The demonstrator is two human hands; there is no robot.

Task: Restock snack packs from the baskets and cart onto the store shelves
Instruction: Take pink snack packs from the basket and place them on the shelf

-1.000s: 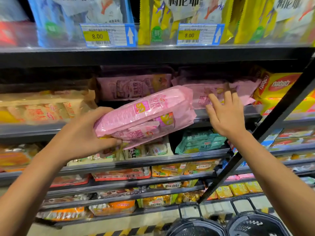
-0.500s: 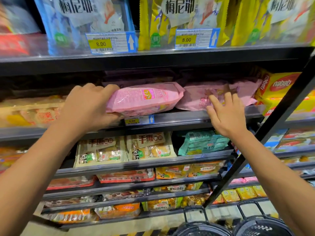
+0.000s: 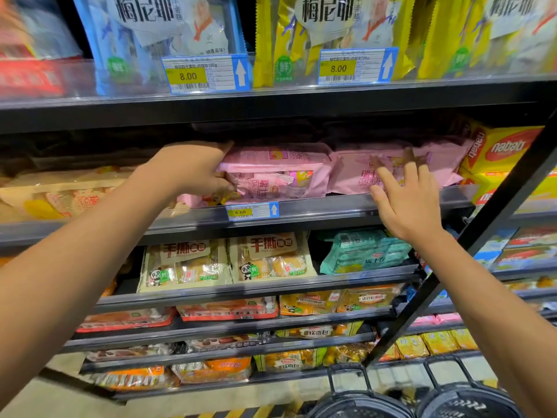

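Observation:
A pink snack pack lies on top of another pink pack on the second shelf. My left hand grips its left end, thumb under and fingers over it. My right hand is raised with straight, spread fingers in front of a second pile of pink packs to the right; whether the fingertips touch them is unclear. Two black baskets stand on the floor at the bottom right.
Yellow wafer boxes sit right of the pink packs, tan bread packs to the left. Blue and yellow bags fill the top shelf. A black diagonal bar crosses the right side. Lower shelves hold bread packs and a green pack.
My left hand lifted the pink pack from in front of the shelves up onto the second shelf and pushed it in over the pack below. My right hand stayed by the right pile.

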